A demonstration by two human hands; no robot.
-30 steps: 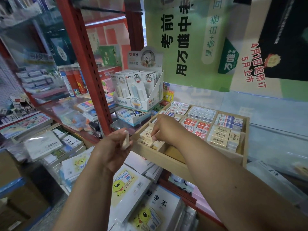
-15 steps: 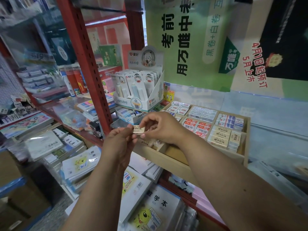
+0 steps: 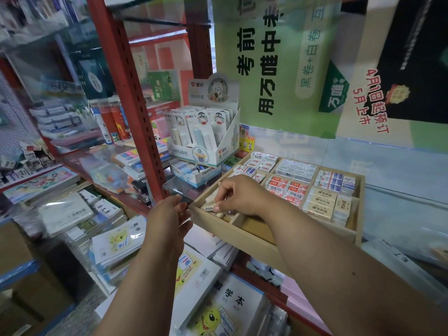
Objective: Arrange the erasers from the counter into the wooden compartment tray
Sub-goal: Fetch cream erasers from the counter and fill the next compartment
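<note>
Head view is showing the right hand (image 3: 238, 197) pinching a cream eraser (image 3: 210, 206) between fingertips and lowering it into the near-left compartment of the wooden compartment tray (image 3: 244, 235), where a few similar erasers are lying. The left hand (image 3: 169, 215) is hovering just beside the tray's corner with its fingers loosely relaxed, holding nothing. Most far compartments are sitting full of boxed erasers (image 3: 288, 187); the near middle compartment looks bare, so the job seems well advanced but unfinished. Whether more erasers are waiting on the counter is not showing.
</note>
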